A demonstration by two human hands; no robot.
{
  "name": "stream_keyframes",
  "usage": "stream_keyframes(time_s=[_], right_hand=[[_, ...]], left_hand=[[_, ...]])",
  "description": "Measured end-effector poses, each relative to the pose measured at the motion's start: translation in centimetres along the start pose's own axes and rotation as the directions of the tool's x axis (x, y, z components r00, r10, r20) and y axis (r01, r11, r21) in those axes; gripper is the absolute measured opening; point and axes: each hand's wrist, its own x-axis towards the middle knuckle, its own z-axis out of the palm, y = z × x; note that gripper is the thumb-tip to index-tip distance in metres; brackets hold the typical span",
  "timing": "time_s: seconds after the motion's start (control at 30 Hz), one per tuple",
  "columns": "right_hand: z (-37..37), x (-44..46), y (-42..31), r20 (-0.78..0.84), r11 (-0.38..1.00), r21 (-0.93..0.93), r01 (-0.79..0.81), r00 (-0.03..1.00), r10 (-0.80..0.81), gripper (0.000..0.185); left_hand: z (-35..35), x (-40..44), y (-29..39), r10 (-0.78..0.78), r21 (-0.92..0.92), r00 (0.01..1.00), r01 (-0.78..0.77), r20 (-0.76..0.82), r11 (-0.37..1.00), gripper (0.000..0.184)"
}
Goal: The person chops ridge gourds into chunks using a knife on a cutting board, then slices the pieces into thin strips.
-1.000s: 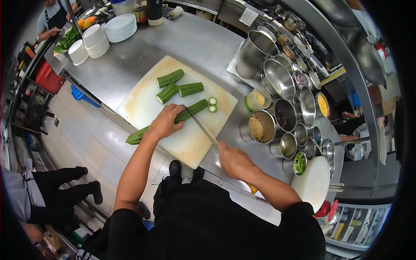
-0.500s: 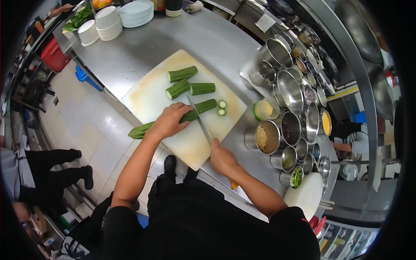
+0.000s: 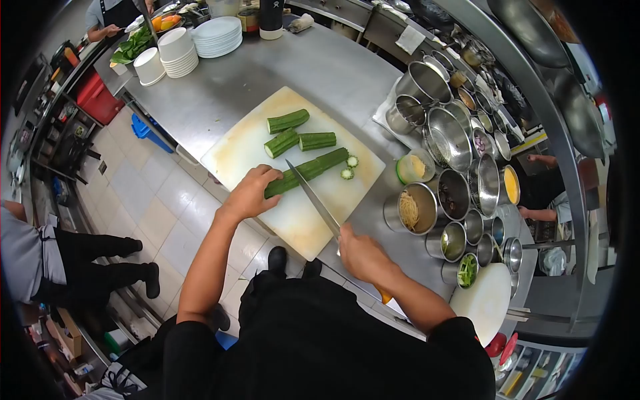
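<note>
Knife (image 3: 319, 205) crosses the ridged green gourd (image 3: 310, 171), mid-frame on the white cutting board (image 3: 243, 150) — my right hand (image 3: 363, 253) clenched round the handle, my left hand (image 3: 250, 193) with fingers grasping the gourd's lower-left end. Watching remotely, I judge this a cutting step; the next move seems to call for steady holding — fingertips clear.

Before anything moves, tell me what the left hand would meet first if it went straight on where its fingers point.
Past the ridged green gourd at its fingers, the left hand would probably meet the knife blade near its tip; depth is unclear, so it might pass above or below.
</note>
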Motion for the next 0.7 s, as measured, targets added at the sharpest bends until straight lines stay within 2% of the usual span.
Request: stream_keyframes(time_s=[0.07,0.17,0.3,0.53,0.7], right_hand=[[0.3,-0.2,0.0,0.003,1.000,0.005,0.020,1.000,-0.020,0.020],[0.2,-0.7,-0.9,0.021,0.999,-0.014,0.037,0.999,-0.037,0.020],[0.2,-0.7,-1.3,0.039,0.997,-0.065,0.043,0.998,-0.041,0.018],[0.5,1.8,-1.9,0.007,0.986,-0.082,0.148,0.989,-0.147,0.016],[4.8,6.0,-0.5,-0.029,0.990,-0.064,0.124,0.992,-0.126,0.017]], left_hand=[[-0.6,-0.4,0.0,-0.028,0.049,0.998,0.026,0.055,0.998,0.042],[-0.1,-0.5,-0.6,-0.008,-0.009,0.999,0.009,0.032,1.000,0.044],[-0.2,-0.2,0.1,-0.050,0.013,0.997,0.049,0.064,0.999,0.044],[0.6,-0.6,-0.6,-0.030,-0.014,1.000,0.030,-0.004,0.999,0.043],[0.5,-0.8,-0.2,-0.090,0.010,0.996,0.090,0.008,0.996,0.046]])
